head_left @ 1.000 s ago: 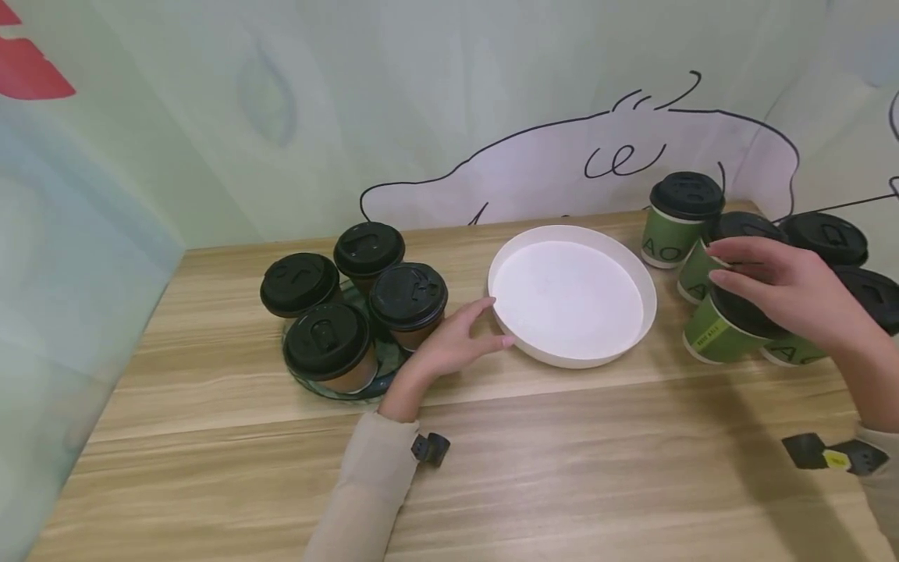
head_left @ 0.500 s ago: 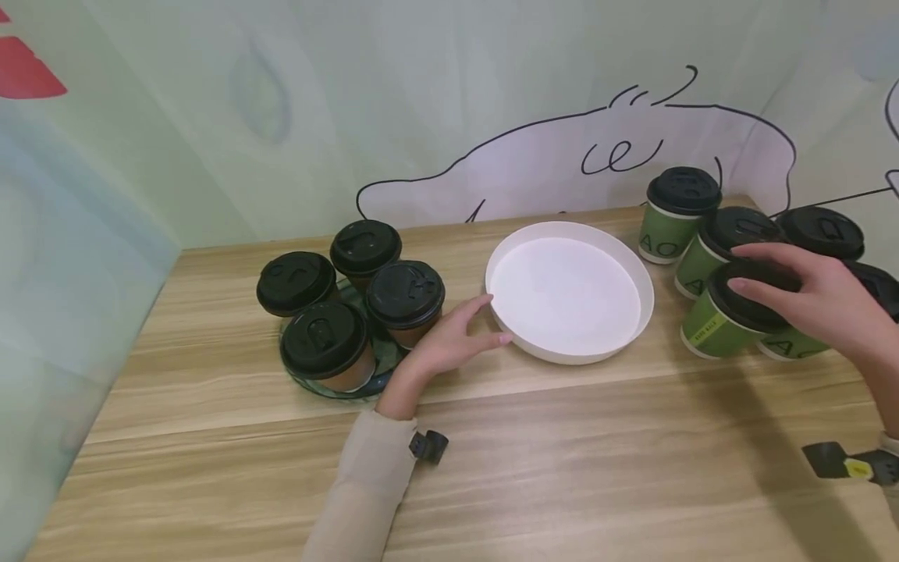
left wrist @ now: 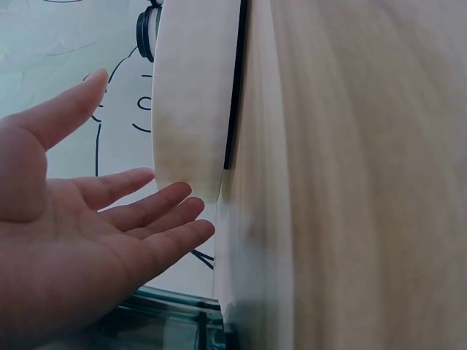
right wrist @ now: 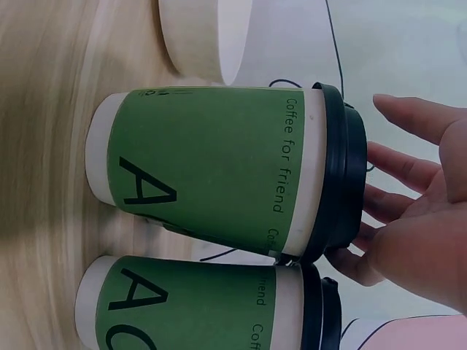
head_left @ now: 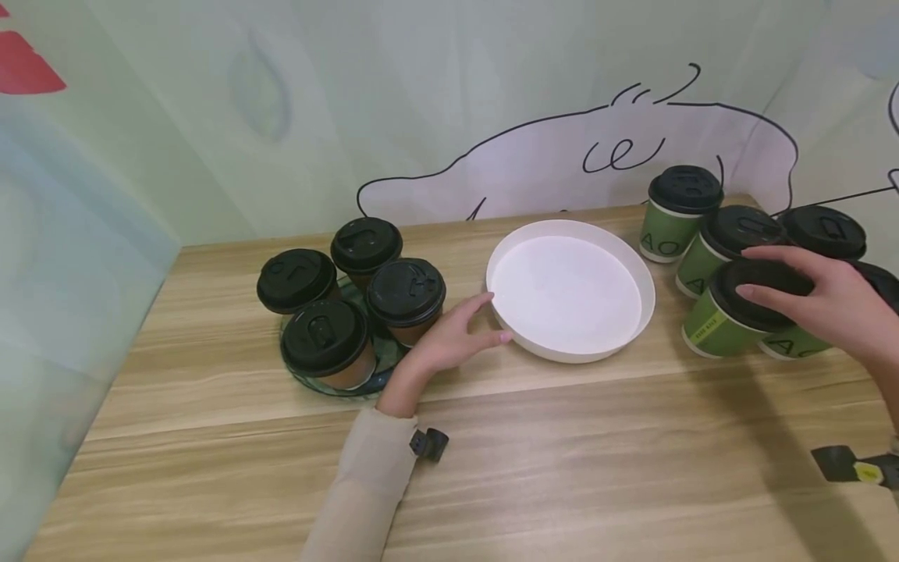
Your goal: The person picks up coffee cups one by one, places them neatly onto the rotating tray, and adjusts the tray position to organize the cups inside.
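Observation:
A round white tray [head_left: 569, 297] with a low wall lies on the wooden table. My left hand [head_left: 453, 339] is at its left side, fingers stretched and fingertips right at the rim; in the left wrist view the palm [left wrist: 80, 240] faces the tray's wall [left wrist: 191, 95]. To the right, my right hand [head_left: 825, 297] is over a green paper coffee cup [head_left: 719, 324] with a black lid. In the right wrist view its relaxed fingers [right wrist: 401, 169] reach along the top of the lid [right wrist: 343, 175], uncurled. This cup stands in front of several similar green cups.
Several brown coffee cups [head_left: 406, 295] with black lids crowd a dark green glass plate [head_left: 385, 355] at the left. More green cups [head_left: 670, 218] stand close together at the right. A printed curtain [head_left: 449, 101] hangs along the table's back edge.
My right hand has shifted a little to the right over the front green cup's lid. My left hand stays at the tray's rim. The head view has moved slightly.

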`<move>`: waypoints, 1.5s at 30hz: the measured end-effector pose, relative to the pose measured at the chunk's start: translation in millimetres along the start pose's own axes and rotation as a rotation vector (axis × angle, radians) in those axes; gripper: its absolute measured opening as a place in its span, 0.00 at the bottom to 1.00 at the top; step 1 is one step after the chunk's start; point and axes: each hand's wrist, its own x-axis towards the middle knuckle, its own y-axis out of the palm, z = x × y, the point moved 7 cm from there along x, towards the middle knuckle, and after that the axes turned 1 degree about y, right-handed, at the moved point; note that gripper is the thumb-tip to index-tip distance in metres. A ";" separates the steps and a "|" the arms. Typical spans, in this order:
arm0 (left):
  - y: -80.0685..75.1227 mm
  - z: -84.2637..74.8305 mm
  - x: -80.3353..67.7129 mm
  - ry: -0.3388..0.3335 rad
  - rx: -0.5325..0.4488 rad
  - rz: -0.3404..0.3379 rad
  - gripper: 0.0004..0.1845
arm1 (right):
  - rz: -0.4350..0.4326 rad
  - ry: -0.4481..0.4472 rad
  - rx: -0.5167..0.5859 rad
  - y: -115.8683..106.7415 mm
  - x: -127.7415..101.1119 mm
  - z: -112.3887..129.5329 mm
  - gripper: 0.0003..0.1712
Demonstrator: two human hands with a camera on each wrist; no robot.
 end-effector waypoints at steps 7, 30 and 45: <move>-0.5 -0.8 0.3 0.005 0.000 0.001 0.39 | 0.007 0.001 0.001 -7.7 -20.5 36.6 0.40; 2.1 -1.4 -0.8 -0.002 0.003 0.002 0.39 | -0.030 0.007 0.032 -15.3 -40.4 79.1 0.43; 0.7 -1.8 -1.6 -0.006 -0.005 -0.004 0.39 | -0.079 -0.023 0.058 -11.1 -33.3 72.5 0.46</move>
